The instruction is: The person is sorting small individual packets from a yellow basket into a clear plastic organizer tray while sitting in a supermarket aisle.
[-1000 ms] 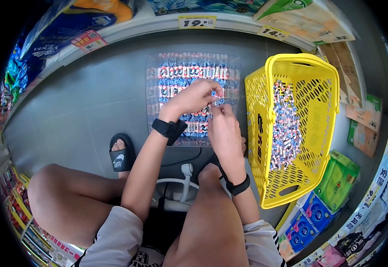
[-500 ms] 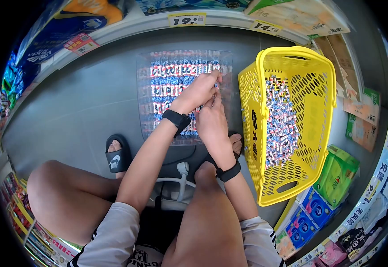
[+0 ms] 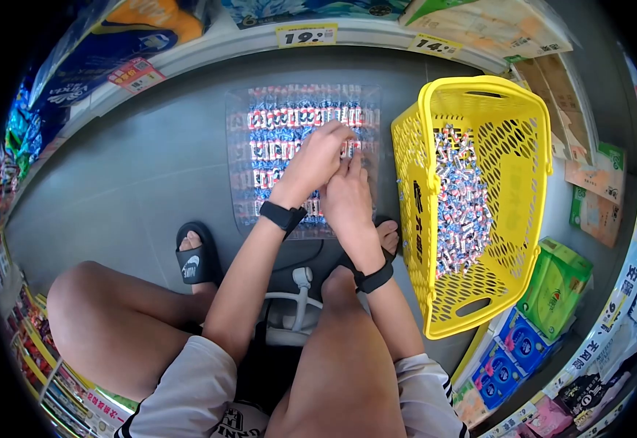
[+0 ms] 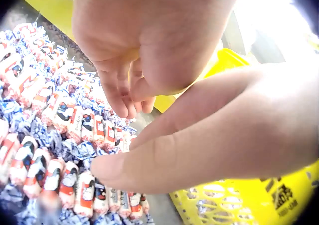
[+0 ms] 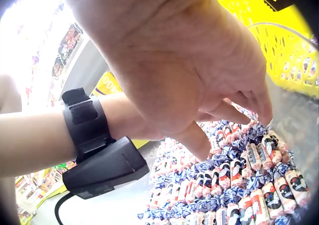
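Wrapped candies (image 3: 278,117) stand in neat rows inside a clear box (image 3: 237,191) on the floor. My left hand (image 3: 314,166) is over the box's right part, its fingers bent loosely downward in the left wrist view (image 4: 149,40); no candy shows between them. Close beside it and nearer my body, my right hand (image 3: 348,198) reaches over the same rows. In the left wrist view its thumb and a finger reach over the candies (image 4: 62,180), apart, with nothing visible between them. The right wrist view shows my right hand (image 5: 184,60) above the rows (image 5: 234,180), fingers slightly bent.
A yellow basket (image 3: 415,219) with loose candies (image 3: 461,204) stands right of the box. Shelves with price tags (image 3: 306,35) and packaged goods (image 3: 556,288) curve around the floor. My feet in black sandals (image 3: 197,255) flank a white stool-like frame (image 3: 300,310).
Over the last half second, my left hand has drawn back slightly toward me and left, its fingertips lower over the rows. The right hand has barely moved. Earlier, the view shifted slightly right.
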{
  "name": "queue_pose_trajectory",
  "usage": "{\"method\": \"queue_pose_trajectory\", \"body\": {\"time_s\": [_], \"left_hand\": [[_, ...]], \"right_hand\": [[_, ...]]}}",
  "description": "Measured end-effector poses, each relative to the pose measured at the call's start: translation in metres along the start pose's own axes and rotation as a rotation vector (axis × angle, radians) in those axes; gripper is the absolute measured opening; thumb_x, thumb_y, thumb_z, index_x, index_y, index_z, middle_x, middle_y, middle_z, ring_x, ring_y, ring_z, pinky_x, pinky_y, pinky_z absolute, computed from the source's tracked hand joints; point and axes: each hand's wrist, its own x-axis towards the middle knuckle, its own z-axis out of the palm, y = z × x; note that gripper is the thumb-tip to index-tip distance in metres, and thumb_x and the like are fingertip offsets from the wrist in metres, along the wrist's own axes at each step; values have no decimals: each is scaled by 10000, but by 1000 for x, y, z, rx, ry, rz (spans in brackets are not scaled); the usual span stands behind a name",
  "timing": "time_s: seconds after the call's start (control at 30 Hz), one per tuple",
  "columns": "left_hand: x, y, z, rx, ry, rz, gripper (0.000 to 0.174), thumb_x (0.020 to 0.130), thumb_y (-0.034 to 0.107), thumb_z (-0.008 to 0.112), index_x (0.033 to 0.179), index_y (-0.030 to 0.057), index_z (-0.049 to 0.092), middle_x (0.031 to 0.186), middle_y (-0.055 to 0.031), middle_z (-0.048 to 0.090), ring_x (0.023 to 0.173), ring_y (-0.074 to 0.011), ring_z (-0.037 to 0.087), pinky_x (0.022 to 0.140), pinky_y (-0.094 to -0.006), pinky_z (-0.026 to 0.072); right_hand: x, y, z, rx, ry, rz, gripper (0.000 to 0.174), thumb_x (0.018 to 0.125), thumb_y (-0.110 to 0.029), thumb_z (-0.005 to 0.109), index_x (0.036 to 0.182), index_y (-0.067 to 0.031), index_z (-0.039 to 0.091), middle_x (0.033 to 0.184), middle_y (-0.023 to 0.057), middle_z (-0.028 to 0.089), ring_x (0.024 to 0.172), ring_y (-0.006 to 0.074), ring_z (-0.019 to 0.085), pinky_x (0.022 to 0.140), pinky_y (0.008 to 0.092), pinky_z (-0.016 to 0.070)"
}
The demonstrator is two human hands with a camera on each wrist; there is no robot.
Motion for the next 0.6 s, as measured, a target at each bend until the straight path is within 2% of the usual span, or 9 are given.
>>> {"method": "queue_pose_trajectory", "body": {"time_s": [0.13, 0.2, 0.3, 0.4, 0.47, 0.57, 0.6], "left_hand": [[-16, 4, -9, 128, -97, 7, 263, 860, -47, 647, 1099, -39, 757, 1075, -204, 677, 998, -393, 684, 884, -469, 568], [-20, 3, -9, 130, -81, 36, 290, 858, -42, 653, 1119, -18, 777, 1042, -192, 657, 962, -382, 677, 872, -464, 570], [-25, 2, -6, 192, -156, 23, 383, 834, -60, 659, 1179, 37, 795, 999, -173, 635, 934, -358, 671, 850, -458, 569], [-26, -1, -3, 208, -176, 21, 393, 832, -55, 666, 1188, 46, 797, 998, -168, 633, 931, -352, 671, 838, -457, 566], [-27, -3, -2, 188, -191, 7, 381, 842, -42, 673, 1188, 53, 801, 994, -167, 627, 927, -349, 665, 838, -452, 560], [-25, -8, 0, 191, -190, 18, 347, 840, -24, 693, 1162, 42, 803, 980, -164, 623, 930, -343, 658, 845, -447, 552], [-24, -9, 0, 196, -202, 30, 256, 885, 41, 687, 1112, 48, 804, 972, -154, 614, 955, -341, 654, 851, -455, 555]], "right_hand": [[-7, 1, -1, -6, 50, -41, 670, 897, -141, 746, 1384, 240, 487, 1512, 456, 416, 1220, 517, 583, 1078, 509, 493], [-8, 2, 0, -5, 45, -46, 677, 895, -140, 740, 1387, 247, 481, 1510, 457, 418, 1219, 518, 582, 1079, 505, 494], [-11, 8, 7, -56, 64, -83, 685, 894, -134, 735, 1383, 265, 470, 1509, 469, 412, 1221, 525, 577, 1078, 502, 497], [-13, 7, 10, -4, 2, -24, 684, 900, -129, 728, 1393, 263, 463, 1518, 483, 392, 1230, 537, 572, 1074, 502, 502], [-11, 5, 8, 27, -50, 4, 686, 906, -122, 718, 1412, 257, 452, 1527, 495, 371, 1233, 545, 569, 1070, 503, 506], [-11, 7, 12, 41, -7, -16, 677, 913, -123, 707, 1421, 247, 456, 1532, 497, 364, 1228, 549, 571, 1068, 503, 507], [-9, 5, 9, 43, -7, -15, 677, 913, -123, 707, 1421, 247, 456, 1532, 497, 364, 1228, 549, 571, 1068, 503, 507]]}}
